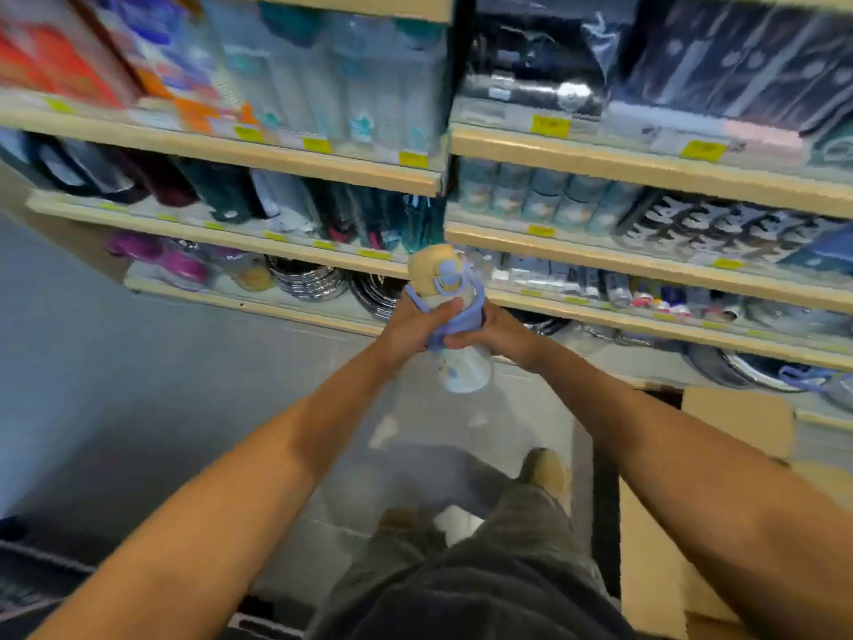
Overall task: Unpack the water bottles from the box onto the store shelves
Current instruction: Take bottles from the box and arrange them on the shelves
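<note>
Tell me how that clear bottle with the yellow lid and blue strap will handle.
The clear plastic bottle with yellow lid looks empty, so probably light. Its smooth wall may be slippery; both hands hold it. Its floppy blue strap may snag.

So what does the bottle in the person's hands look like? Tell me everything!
The water bottle looks like pale, see-through plastic with small cartoon prints low on its body. It has a yellow lid with a round blue button, and a blue strap hangs around its neck. It is held roughly upright in the air in front of the shelves. The left hand and the right hand both grip its middle, over the strap. Nothing else touches it.
</note>
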Tool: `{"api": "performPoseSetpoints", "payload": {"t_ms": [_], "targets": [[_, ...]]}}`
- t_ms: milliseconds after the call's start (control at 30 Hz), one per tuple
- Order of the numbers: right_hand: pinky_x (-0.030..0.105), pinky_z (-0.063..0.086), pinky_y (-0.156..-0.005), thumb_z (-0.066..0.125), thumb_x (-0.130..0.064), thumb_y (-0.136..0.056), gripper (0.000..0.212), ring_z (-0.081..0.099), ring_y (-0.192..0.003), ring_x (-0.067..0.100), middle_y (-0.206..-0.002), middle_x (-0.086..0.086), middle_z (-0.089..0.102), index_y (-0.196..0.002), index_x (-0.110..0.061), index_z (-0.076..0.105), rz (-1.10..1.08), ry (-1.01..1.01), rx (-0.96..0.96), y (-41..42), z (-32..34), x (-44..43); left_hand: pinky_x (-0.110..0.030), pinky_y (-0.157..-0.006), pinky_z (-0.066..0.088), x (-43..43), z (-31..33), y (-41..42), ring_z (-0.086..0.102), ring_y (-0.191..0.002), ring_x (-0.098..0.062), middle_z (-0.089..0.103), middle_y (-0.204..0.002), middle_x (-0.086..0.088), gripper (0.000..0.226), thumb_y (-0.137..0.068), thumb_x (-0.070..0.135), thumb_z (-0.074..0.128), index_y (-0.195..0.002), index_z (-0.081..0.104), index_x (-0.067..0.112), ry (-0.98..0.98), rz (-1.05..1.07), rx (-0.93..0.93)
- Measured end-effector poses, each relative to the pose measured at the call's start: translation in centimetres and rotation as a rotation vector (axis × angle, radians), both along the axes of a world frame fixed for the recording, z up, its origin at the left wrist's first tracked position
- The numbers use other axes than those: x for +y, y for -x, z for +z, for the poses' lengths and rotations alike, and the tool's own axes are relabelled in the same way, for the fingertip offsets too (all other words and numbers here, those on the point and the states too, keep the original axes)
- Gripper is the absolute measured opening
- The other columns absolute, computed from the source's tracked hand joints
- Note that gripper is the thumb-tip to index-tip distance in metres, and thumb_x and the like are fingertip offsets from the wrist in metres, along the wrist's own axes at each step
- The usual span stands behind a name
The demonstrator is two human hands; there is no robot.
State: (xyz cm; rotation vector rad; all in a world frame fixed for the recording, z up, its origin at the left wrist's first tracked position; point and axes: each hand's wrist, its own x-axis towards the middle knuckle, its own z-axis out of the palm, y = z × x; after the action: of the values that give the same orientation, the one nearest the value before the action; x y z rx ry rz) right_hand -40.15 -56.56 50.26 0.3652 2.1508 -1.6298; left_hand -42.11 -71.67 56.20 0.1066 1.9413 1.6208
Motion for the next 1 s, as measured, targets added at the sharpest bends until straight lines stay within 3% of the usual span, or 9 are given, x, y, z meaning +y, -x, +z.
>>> {"api": "performPoseSetpoints", "payload": {"t_ms": [100,167,200,300,367,533,733,900,1000], "targets": [[0.027,0.049,-0.095,0.063,0.009,-0.085,0.049,0.062,-0.105,0.000,-0.115,-0.009,0.063,-0.129,0.015,0.044,0.176,0.028,0.010,3.9,3.4,-7.6,-0.024,-0.079,0.052,-7.5,1.8,2.4,0.061,-0.105,-0.020,0.055,-0.131,-0.016,0.041,-0.093,0.013,0.058,-0.133,0.047,0.007,0.017,0.200,0.014],[0.026,0.045,-0.090,0.082,-0.015,-0.073,0.076,0.056,-0.076,-0.025,-0.100,-0.027,0.061,-0.133,0.012,0.043,0.208,-0.018,0.059,5.8,6.0,-11.7,-0.033,-0.090,0.050,-11.7,2.5,3.8,0.058,-0.116,-0.029,0.055,-0.134,-0.018,0.048,-0.091,0.013,0.061,-0.135,0.046,0.003,0.010,0.269,0.038],[0.024,0.046,-0.089,0.086,-0.028,-0.066,0.084,0.055,-0.070,-0.027,-0.102,-0.022,0.061,-0.133,0.004,0.046,0.256,-0.038,0.074,7.2,6.7,-14.3,-0.038,-0.096,0.049,-14.5,3.4,4.6,0.057,-0.118,-0.031,0.055,-0.133,-0.017,0.051,-0.090,0.015,0.063,-0.136,0.046,0.003,0.006,0.312,0.047],[0.014,0.053,-0.079,0.075,-0.012,-0.080,0.040,0.063,-0.079,-0.016,-0.103,-0.015,0.065,-0.114,-0.024,0.059,0.366,0.034,0.130,9.8,8.8,-19.6,-0.044,-0.100,0.047,-20.0,5.0,6.7,0.056,-0.120,-0.030,0.056,-0.133,-0.012,0.056,-0.089,0.027,0.064,-0.139,0.044,0.010,0.036,0.365,0.080],[0.014,0.051,-0.084,0.073,-0.009,-0.082,0.045,0.063,-0.095,-0.010,-0.110,-0.022,0.064,-0.115,-0.036,0.057,0.428,0.045,0.171,11.8,9.8,-22.9,-0.036,-0.091,0.050,-23.6,6.0,8.0,0.059,-0.115,-0.027,0.060,-0.130,-0.009,0.047,-0.092,0.025,0.061,-0.136,0.049,0.013,0.018,0.390,0.108],[0.029,0.049,-0.097,0.080,-0.027,-0.074,0.055,0.062,-0.110,0.005,-0.120,-0.013,0.064,-0.123,-0.034,0.055,0.502,0.060,0.226,19.5,10.5,-32.9,-0.017,-0.062,0.047,-33.8,7.3,14.4,0.061,-0.080,-0.006,0.064,-0.107,0.001,0.029,-0.093,0.025,0.058,-0.121,0.059,0.018,0.031,0.362,0.201],[0.012,0.050,-0.062,0.072,-0.020,-0.082,0.034,0.066,-0.080,-0.009,-0.100,-0.017,0.067,-0.104,-0.040,0.058,0.519,0.156,0.230,29.4,13.1,-45.5,-0.020,-0.067,0.054,-46.2,10.8,24.5,0.061,-0.082,-0.010,0.064,-0.104,0.001,0.031,-0.094,0.023,0.057,-0.123,0.058,0.014,0.108,0.378,0.237],[0.045,0.055,-0.090,0.081,-0.038,-0.068,0.050,0.068,-0.102,0.016,-0.112,-0.004,0.070,-0.115,-0.035,0.064,0.552,0.158,0.296,36.4,15.1,-53.9,-0.020,-0.057,0.047,-54.2,13.2,30.6,0.055,-0.063,-0.008,0.060,-0.080,0.006,0.020,-0.093,0.028,0.058,-0.111,0.061,0.022,0.107,0.475,0.191],[0.036,0.057,-0.084,0.080,-0.031,-0.071,0.042,0.069,-0.096,0.012,-0.108,-0.006,0.072,-0.110,-0.034,0.064,0.536,0.149,0.357,39.8,16.5,-57.9,-0.013,-0.053,0.047,-57.9,14.7,33.5,0.059,-0.072,-0.004,0.063,-0.091,0.007,0.023,-0.094,0.026,0.056,-0.117,0.058,0.024,0.091,0.497,0.220]]}}
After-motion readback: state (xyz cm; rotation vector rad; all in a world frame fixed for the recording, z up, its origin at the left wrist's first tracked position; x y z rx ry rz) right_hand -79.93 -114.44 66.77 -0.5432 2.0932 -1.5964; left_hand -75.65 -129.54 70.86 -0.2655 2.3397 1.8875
